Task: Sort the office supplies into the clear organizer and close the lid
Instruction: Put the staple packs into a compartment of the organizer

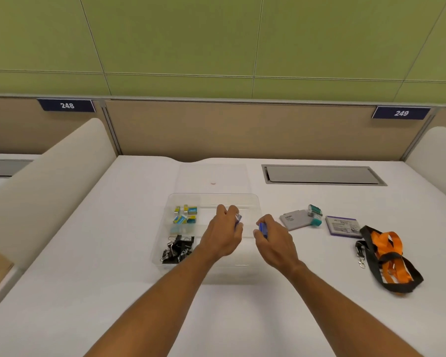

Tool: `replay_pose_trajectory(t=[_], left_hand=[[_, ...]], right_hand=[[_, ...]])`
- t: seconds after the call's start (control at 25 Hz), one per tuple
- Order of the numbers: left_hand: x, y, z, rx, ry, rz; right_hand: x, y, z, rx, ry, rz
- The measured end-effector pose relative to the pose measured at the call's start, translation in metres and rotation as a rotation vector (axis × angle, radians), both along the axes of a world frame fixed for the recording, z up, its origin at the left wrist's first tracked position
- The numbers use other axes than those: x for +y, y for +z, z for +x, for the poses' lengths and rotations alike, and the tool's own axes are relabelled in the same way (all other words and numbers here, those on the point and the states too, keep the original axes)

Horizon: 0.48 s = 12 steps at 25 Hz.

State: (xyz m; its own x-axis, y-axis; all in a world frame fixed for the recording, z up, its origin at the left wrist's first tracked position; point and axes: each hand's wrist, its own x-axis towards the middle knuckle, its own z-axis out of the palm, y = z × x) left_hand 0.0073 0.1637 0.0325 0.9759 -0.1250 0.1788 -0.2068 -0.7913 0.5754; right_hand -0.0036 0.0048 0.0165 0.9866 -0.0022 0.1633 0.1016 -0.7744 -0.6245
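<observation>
The clear organizer lies open on the white desk, its clear lid flat behind it. Small yellow and blue staple boxes fill its back left compartment, and black binder clips sit in the front left one. My left hand hovers over the organizer's middle and pinches a small blue item. My right hand is at the organizer's right edge, curled round another small blue item. Both blue items are mostly hidden by my fingers.
To the right of the organizer lie a grey card pack, a teal tape dispenser, a purple-edged box and orange and black lanyards. A grey cable hatch is set in the desk. Padded dividers stand on both sides.
</observation>
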Motion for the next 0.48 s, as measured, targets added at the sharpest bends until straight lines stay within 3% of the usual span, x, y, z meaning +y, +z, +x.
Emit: replay_pose_trajectory(t=[0.24,0.48], left_hand=[[0.051,-0.01,0.026,0.068,0.115,0.046],[0.057,-0.011,0.054,0.104,0.067,0.112]], right_hand=[[0.041,-0.002,0.002,-0.056,-0.001,0.023],[0.052,-0.004,0.009,-0.102,-0.016,0.008]])
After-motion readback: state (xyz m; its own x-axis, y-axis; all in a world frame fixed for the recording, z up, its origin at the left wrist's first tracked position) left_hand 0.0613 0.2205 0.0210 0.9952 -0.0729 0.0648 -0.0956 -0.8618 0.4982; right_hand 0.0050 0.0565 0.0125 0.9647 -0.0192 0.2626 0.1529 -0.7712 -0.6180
